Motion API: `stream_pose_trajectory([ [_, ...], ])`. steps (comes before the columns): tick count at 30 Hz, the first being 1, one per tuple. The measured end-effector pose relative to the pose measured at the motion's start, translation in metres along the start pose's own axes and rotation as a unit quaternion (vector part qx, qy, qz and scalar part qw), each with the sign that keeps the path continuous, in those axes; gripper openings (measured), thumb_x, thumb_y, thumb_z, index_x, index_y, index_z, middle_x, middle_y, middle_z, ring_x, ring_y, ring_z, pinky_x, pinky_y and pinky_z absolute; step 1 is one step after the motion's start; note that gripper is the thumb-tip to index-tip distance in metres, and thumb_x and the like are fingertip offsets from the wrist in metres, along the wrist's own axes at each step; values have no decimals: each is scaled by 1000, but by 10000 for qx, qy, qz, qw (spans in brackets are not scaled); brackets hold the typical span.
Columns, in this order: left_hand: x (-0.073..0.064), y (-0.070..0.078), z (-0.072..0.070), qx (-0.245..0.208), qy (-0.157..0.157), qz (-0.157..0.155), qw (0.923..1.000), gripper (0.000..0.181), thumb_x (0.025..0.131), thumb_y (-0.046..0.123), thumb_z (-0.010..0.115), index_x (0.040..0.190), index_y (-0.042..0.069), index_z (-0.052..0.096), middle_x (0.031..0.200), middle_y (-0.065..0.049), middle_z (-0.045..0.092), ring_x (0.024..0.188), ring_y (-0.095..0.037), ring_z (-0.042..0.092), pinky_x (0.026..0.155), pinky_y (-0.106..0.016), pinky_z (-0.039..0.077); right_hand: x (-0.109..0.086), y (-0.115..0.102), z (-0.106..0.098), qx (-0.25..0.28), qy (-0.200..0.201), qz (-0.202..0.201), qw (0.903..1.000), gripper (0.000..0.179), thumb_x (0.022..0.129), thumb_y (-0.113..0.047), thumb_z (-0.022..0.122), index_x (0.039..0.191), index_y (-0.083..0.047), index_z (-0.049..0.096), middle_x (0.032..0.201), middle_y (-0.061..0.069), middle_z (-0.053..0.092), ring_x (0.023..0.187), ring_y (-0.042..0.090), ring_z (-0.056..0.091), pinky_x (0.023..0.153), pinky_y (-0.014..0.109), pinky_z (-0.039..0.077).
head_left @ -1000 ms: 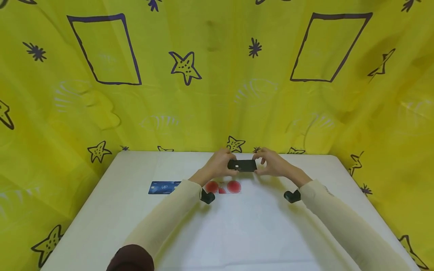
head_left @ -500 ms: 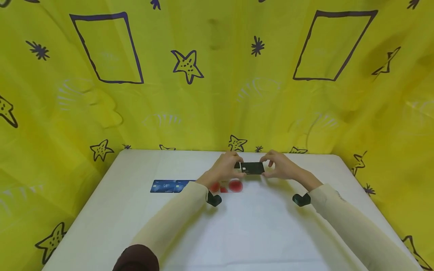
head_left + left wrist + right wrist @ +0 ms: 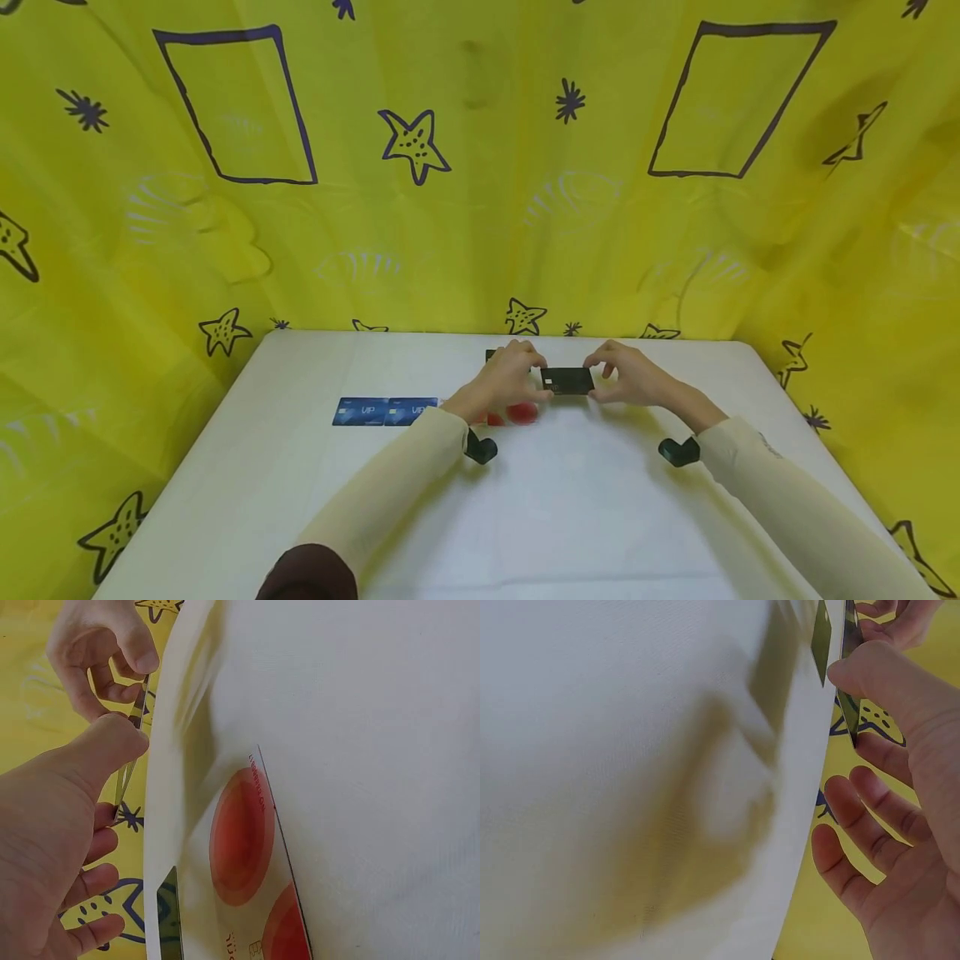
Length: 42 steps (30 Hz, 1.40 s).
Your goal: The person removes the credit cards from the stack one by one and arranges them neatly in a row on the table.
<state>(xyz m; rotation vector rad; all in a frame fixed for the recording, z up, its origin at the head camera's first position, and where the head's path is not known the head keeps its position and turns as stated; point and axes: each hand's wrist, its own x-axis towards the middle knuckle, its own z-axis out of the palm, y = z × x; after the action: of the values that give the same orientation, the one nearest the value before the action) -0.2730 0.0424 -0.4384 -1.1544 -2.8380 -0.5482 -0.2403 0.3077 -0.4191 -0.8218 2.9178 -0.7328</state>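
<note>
In the head view a black card [image 3: 567, 381] with a pale chip is held up between both hands above the far part of the table. My left hand [image 3: 510, 372] pinches its left end with thumb and finger, and my right hand [image 3: 633, 375] pinches its right end. From the left wrist view the card [image 3: 129, 761] appears nearly edge-on; whether it is a single card I cannot tell. Another black card [image 3: 491, 355] lies behind my left hand, partly covered. Red-and-white cards [image 3: 522, 413] lie in front of it, partly hidden by my left wrist.
Two blue cards marked VIP, one [image 3: 360, 412] left of the other [image 3: 410, 411], lie side by side left of my left forearm. The white table [image 3: 570, 517] ends at a yellow patterned curtain [image 3: 480, 208]. Dark wrist-worn pieces [image 3: 678, 452] hang below the sleeves.
Both hands have shifted right and slightly nearer with the black card between them. The black card on the table has come into view behind my left hand, and the second blue card shows more.
</note>
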Motion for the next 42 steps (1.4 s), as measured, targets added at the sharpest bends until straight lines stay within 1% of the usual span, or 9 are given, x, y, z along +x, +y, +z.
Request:
stream_pose_trajectory([
  [7, -2, 4, 0, 11, -101, -58, 9999, 48, 87, 48, 78, 120, 14, 75, 117, -1, 63, 109, -19, 53, 95, -37, 46, -3, 2, 3, 14, 12, -111, 9999, 42, 79, -19, 86, 115, -2, 72, 114, 16, 65, 89, 25, 64, 73, 34, 52],
  [11, -3, 6, -1, 92, -131, -12, 9999, 47, 88, 48, 77, 120, 14, 75, 118, -2, 64, 109, -19, 54, 95, -37, 46, -4, 3, 4, -10, -12, -134, 9999, 42, 79, -18, 86, 115, -1, 72, 112, 17, 65, 88, 25, 64, 73, 35, 52],
  [18, -6, 7, 1, 199, -222, -14, 9996, 48, 88, 49, 76, 121, 15, 75, 121, -2, 64, 110, -20, 55, 94, -38, 47, -6, 3, 7, 28, -51, -63, 10000, 42, 78, -17, 86, 114, -1, 72, 111, 16, 65, 87, 24, 63, 73, 34, 51],
  [27, -9, 7, 8, 272, -175, -14, 9995, 46, 86, 50, 77, 118, 17, 76, 119, -1, 65, 111, -20, 54, 91, -37, 47, -9, 4, 14, 200, -72, 11, 9998, 42, 77, -17, 86, 114, -2, 72, 110, 14, 64, 88, 24, 63, 74, 34, 52],
  [34, -15, 6, 10, 176, -187, 40, 9997, 47, 86, 49, 76, 119, 15, 76, 118, -1, 64, 108, -20, 53, 91, -37, 47, -13, 1, 19, 268, -56, 143, 9995, 41, 78, -15, 85, 115, -3, 72, 110, 11, 63, 89, 21, 61, 75, 34, 51],
  [37, -16, 5, 12, 163, -162, 101, 9997, 47, 86, 48, 76, 118, 15, 76, 116, 0, 64, 106, -19, 53, 89, -36, 46, -14, 0, 21, 257, -78, 127, 9996, 41, 78, -14, 85, 115, -2, 72, 108, 11, 63, 88, 21, 60, 74, 33, 50],
  [42, -19, 4, 16, 202, -184, 79, 9996, 46, 86, 49, 77, 118, 16, 76, 116, 1, 63, 108, -19, 52, 90, -37, 45, -15, -2, 23, 312, -99, 97, 9994, 42, 78, -15, 86, 115, -2, 71, 108, 11, 62, 87, 23, 60, 73, 32, 49],
])
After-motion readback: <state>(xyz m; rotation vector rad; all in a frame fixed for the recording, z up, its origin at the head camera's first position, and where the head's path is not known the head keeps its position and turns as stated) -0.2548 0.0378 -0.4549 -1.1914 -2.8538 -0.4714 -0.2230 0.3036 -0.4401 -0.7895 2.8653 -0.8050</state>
